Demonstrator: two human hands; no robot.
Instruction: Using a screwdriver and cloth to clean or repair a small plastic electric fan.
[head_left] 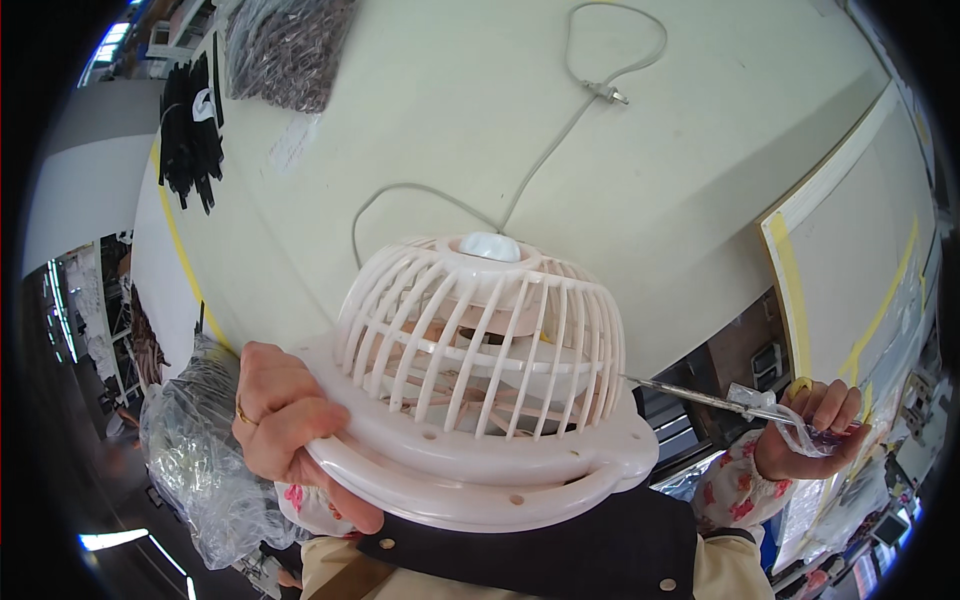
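Note:
A pale pink plastic appliance with a domed, slatted cage (pixel 490 345), like a small fan or heater, is tilted at the near table edge against my front. Thin rods show dimly through the slats, and a white knob (pixel 490 247) sits on its far side. My left hand (pixel 285 425) is closed round the left end of its base rim. To the right, my right hand (pixel 815 430) is wrapped round the handle of a long-shafted screwdriver (pixel 690 395), with clear plastic film about the handle. The screwdriver's tip meets the cage's right side in view; whether it touches, I cannot tell.
A grey power cord (pixel 560 140) with a plug loops across the pale table (pixel 450 110). Black strips (pixel 190 130) and a bag of dark pieces (pixel 290 50) lie far left. Crumpled clear plastic (pixel 205 460) hangs at the near left. A taped board (pixel 850 260) stands right.

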